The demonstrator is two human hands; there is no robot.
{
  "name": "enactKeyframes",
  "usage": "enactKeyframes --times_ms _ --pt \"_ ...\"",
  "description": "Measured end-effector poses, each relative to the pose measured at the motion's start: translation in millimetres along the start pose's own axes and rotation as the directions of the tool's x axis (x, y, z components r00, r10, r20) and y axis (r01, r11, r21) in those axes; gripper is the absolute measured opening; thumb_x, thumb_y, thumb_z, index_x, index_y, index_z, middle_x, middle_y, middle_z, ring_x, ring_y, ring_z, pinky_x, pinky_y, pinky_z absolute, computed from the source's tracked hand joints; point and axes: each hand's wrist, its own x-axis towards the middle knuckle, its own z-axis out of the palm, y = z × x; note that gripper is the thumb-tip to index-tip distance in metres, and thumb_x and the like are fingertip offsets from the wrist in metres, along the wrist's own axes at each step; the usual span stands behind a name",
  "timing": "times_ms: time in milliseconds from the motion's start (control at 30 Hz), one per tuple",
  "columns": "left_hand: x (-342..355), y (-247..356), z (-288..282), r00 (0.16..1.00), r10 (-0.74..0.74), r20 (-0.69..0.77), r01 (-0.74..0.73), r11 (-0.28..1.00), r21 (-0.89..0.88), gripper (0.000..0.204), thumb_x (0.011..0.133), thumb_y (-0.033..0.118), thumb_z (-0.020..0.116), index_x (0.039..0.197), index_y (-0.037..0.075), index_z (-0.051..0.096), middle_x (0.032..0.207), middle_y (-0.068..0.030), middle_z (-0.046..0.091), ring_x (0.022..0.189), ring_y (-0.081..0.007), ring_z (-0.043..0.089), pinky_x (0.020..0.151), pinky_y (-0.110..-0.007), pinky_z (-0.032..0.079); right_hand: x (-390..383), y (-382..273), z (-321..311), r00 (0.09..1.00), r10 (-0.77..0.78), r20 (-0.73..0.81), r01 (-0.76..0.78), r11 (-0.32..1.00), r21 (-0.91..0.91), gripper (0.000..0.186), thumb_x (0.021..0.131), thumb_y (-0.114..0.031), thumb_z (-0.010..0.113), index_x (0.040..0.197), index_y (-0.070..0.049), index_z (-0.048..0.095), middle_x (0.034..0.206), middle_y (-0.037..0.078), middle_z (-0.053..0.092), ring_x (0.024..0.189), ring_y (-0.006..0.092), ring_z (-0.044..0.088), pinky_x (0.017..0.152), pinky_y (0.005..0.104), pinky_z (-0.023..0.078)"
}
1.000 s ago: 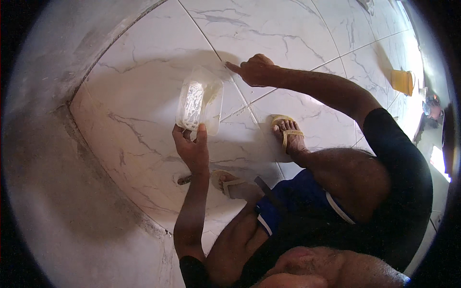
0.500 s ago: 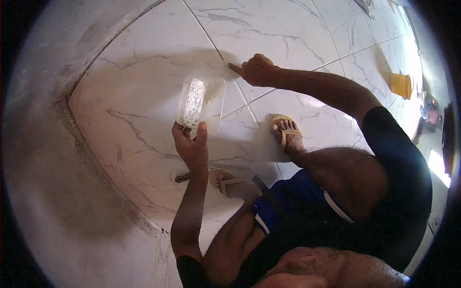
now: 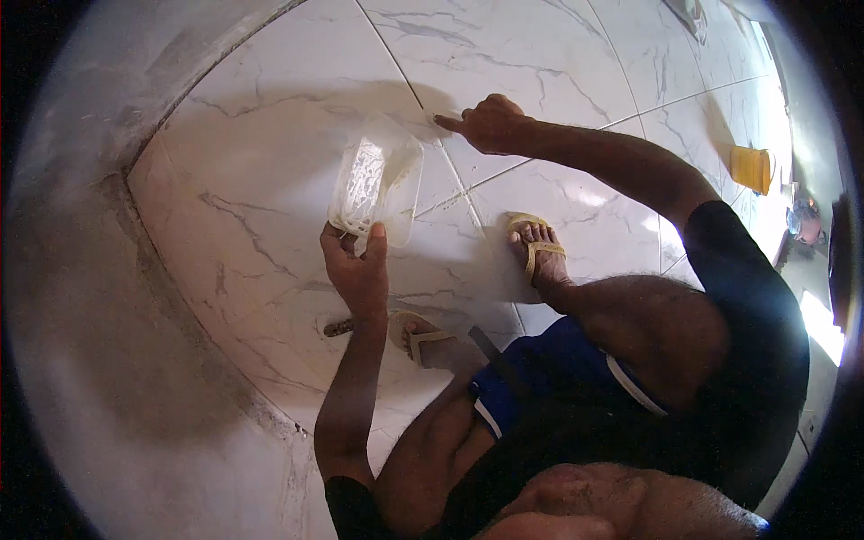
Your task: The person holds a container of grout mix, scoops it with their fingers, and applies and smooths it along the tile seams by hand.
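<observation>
We note the left hand [image 3: 355, 277] pinching the near end of the clear plastic container [image 3: 403, 193], whose long axis runs away from it, leaning slightly right; this hand is nearer. Beyond and right of the container, the right hand [image 3: 490, 126] extends its index finger just beside a tile joint [image 3: 391, 56]; whether its curled fingers hold anything, we cannot tell
</observation>
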Motion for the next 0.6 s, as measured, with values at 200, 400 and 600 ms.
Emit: enactKeyframes --times_ms 200,400,600 --pt "-0.8 6.5 1.2 0.999 -0.036 0.012 0.035 0.997 0.072 0.055 0.087 0.005 0.071 0.132 -0.006 0.040 0.125 -0.0172 0.052 0.115 -0.0233 0.057 0.088 -0.031 0.058 11.3 -3.4 -1.2 0.998 0.057 -0.014 -0.056 0.998 0.030 0.059 0.094 -0.017 0.052 0.151 -0.016 0.035 0.081 0.012 0.070 0.071 0.0296 0.071 0.061 0.0464 0.055" --pt "-1.0 1.8 -0.5 1.000 0.016 0.022 -0.015 1.000 -0.010 0.056 0.087 0.007 0.072 0.131 -0.006 0.040 0.124 -0.0178 0.052 0.115 -0.0234 0.057 0.088 -0.031 0.058 -3.4 -7.5 0.3 1.000 0.014 -0.012 -0.013 0.996 0.084 0.062 0.091 -0.014 0.052 0.151 -0.018 0.037 0.079 0.012 0.070 0.064 0.0294 0.069 0.057 0.0461 0.054" --pt "0.2 2.7 -0.4 1.000 0.011 0.028 -0.011 1.000 0.023 0.058 0.086 0.008 0.073 0.132 -0.006 0.040 0.125 -0.0177 0.052 0.115 -0.0234 0.057 0.090 -0.032 0.058 19.8 0.1 -24.3 0.995 0.085 -0.060 -0.082 0.996 0.039 0.061 0.093 -0.017 0.054 0.150 -0.009 0.034 0.074 0.011 0.068 0.065 0.0294 0.069 0.058 0.0482 0.053"
